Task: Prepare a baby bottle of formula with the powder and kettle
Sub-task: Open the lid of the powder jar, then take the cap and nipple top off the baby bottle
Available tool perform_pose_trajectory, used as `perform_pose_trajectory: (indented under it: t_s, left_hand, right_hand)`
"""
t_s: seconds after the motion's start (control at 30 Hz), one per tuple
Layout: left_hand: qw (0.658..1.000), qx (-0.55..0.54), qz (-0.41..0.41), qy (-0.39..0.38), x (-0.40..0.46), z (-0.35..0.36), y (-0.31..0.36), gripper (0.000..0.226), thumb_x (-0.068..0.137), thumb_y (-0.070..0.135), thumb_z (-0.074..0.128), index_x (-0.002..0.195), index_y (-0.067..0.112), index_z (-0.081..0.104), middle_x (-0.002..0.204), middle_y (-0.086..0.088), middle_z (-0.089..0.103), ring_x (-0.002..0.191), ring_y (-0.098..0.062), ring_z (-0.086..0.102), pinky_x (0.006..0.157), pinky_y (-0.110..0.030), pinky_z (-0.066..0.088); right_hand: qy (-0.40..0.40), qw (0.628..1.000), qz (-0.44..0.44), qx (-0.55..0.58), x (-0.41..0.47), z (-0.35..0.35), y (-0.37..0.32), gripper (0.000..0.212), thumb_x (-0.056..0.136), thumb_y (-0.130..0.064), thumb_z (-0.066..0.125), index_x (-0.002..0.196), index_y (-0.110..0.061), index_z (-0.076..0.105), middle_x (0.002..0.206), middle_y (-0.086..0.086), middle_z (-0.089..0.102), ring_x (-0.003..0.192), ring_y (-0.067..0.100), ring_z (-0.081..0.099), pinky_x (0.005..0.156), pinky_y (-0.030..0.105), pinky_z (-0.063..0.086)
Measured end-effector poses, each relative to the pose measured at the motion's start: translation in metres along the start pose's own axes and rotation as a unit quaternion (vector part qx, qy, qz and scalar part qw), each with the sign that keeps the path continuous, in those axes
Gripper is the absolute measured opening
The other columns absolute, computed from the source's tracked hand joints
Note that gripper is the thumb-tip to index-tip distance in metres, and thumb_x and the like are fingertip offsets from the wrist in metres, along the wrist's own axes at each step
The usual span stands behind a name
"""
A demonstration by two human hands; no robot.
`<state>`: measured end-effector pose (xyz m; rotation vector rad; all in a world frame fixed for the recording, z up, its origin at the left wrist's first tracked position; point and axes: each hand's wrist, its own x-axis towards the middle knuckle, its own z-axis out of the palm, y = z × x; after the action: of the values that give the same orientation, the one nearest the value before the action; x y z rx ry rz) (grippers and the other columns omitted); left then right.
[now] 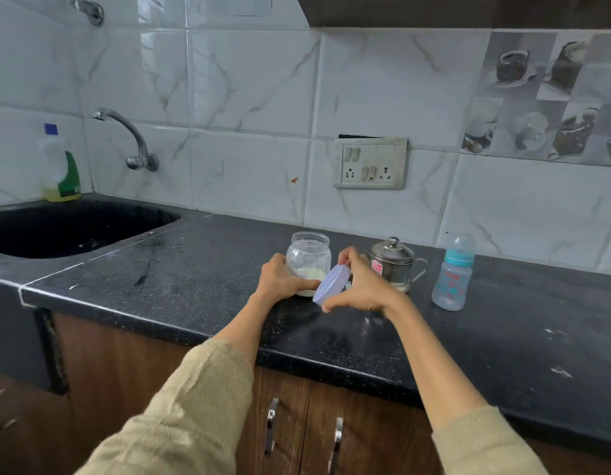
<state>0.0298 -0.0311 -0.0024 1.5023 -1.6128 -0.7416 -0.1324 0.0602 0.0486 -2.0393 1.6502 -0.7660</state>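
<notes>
A clear jar [308, 255] with white powder at its bottom stands uncovered on the black counter [201, 289]. My left hand [280, 277] wraps around the jar's left side. My right hand [360, 286] holds the jar's pale lilac lid [331, 283], tilted on edge just right of the jar. Behind my right hand stands a small steel kettle [395, 264] with a knobbed lid. Further right, a capped baby bottle [454, 273] with a teal collar stands upright.
A dark sink [71, 231] is set into the counter at the left, under a wall tap [126, 135]. A dish soap bottle [59, 166] stands in the corner behind the sink. A switch and socket plate [371, 163] sits on the tiled wall. Cabinet doors with handles [271, 425] are below.
</notes>
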Motion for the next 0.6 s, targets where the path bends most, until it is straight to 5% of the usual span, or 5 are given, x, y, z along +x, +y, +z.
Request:
perform_pose_trajectory:
  t_s: [0.27, 0.4, 0.6]
  left_hand:
    - [1.000, 0.005, 0.004, 0.018, 0.037, 0.002, -0.010, 0.077, 0.049, 0.044, 0.090, 0.107, 0.012, 0.051, 0.105, -0.001, 0.058, 0.092, -0.016, 0.055, 0.072, -0.026, 0.042]
    - [1.000, 0.012, 0.012, 0.012, 0.045, 0.002, -0.011, 0.076, 0.049, 0.043, 0.090, 0.106, 0.011, 0.052, 0.101, 0.001, 0.057, 0.090, -0.014, 0.053, 0.070, -0.024, 0.040]
    - [1.000, -0.004, 0.011, 0.014, 0.044, 0.003, -0.013, 0.076, 0.049, 0.042, 0.091, 0.106, 0.011, 0.051, 0.106, 0.000, 0.057, 0.094, -0.016, 0.054, 0.071, -0.025, 0.042]
  right_hand:
    - [-0.066, 0.989, 0.027, 0.130, 0.016, 0.048, 0.022, 0.060, 0.051, -0.032, 0.088, 0.089, -0.025, 0.042, 0.102, 0.000, 0.056, 0.085, 0.014, 0.047, 0.069, 0.029, 0.040]
    - [-0.082, 0.990, 0.003, 0.117, 0.021, 0.058, 0.024, 0.056, 0.055, -0.032, 0.089, 0.087, -0.024, 0.044, 0.087, -0.013, 0.050, 0.077, 0.005, 0.044, 0.063, 0.025, 0.035]
    - [-0.102, 0.993, 0.018, 0.052, 0.023, 0.057, 0.016, 0.057, 0.060, -0.037, 0.086, 0.094, -0.023, 0.042, 0.092, -0.009, 0.044, 0.076, 0.008, 0.040, 0.061, 0.028, 0.032]
